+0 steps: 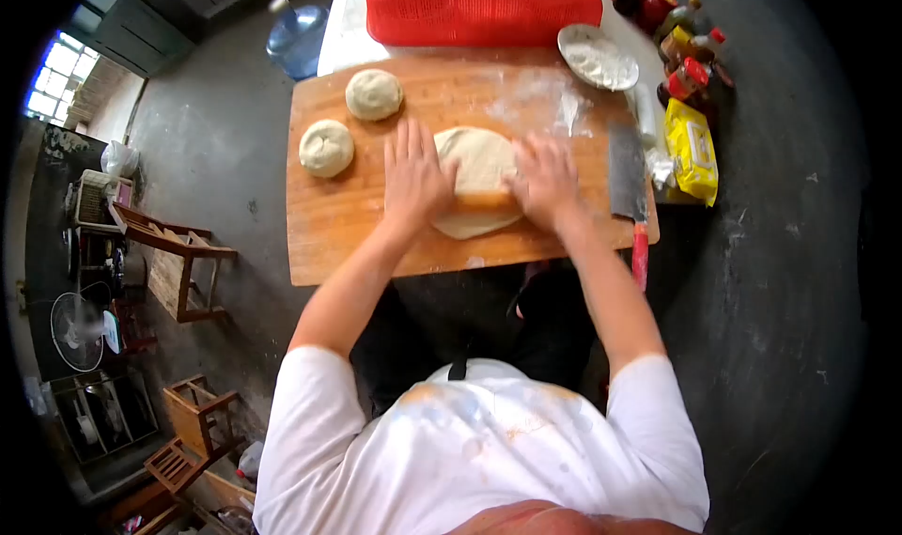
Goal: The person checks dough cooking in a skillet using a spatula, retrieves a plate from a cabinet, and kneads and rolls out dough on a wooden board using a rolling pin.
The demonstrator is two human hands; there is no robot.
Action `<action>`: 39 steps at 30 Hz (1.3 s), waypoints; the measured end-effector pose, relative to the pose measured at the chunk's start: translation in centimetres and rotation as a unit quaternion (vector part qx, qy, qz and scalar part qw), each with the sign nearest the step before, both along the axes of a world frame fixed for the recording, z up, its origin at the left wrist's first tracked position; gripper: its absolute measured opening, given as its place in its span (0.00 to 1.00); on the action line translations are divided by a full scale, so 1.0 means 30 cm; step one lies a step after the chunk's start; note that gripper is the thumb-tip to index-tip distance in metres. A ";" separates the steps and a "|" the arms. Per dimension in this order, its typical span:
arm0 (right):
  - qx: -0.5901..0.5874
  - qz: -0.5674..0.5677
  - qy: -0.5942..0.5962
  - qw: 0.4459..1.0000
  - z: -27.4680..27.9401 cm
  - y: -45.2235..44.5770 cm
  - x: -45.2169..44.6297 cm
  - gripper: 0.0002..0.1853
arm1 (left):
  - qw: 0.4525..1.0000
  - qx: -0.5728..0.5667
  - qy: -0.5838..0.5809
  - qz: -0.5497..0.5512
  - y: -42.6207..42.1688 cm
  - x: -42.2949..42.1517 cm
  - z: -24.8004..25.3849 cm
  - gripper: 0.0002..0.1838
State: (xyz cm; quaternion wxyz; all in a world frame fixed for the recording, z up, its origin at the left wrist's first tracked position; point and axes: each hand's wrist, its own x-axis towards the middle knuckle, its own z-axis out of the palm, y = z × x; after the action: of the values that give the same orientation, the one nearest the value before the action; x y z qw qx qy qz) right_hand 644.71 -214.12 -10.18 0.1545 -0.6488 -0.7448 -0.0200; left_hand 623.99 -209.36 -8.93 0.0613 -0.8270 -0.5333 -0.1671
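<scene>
A flattened round of dough lies on the wooden board. Across its lower part runs a wooden rolling pin, its ends covered by my hands. My left hand rests on the pin's left end, fingers stretched out flat and thumb over the dough's edge. At the other end, my right hand presses down with its fingers extended, slightly blurred. Two filled-looking dough balls, one upper dough ball and one lower dough ball, sit at the board's left.
A cleaver with a red handle lies along the board's right edge. Behind are a red plastic basket and a plate of flour. Yellow wipes pack and several bottles stand right. A water jug and wooden chair are left.
</scene>
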 end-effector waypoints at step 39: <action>-0.042 -0.069 -0.056 0.995 0.045 0.288 -0.044 0.33 | 0.979 -0.105 0.029 -0.172 0.383 0.061 -0.002 0.14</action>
State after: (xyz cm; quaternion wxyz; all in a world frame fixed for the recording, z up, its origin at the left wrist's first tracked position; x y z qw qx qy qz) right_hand 643.40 -205.48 -8.83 0.0833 -0.7023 -0.7061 -0.0350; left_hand 625.83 -197.85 -8.98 -0.0403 -0.9125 -0.3961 -0.0937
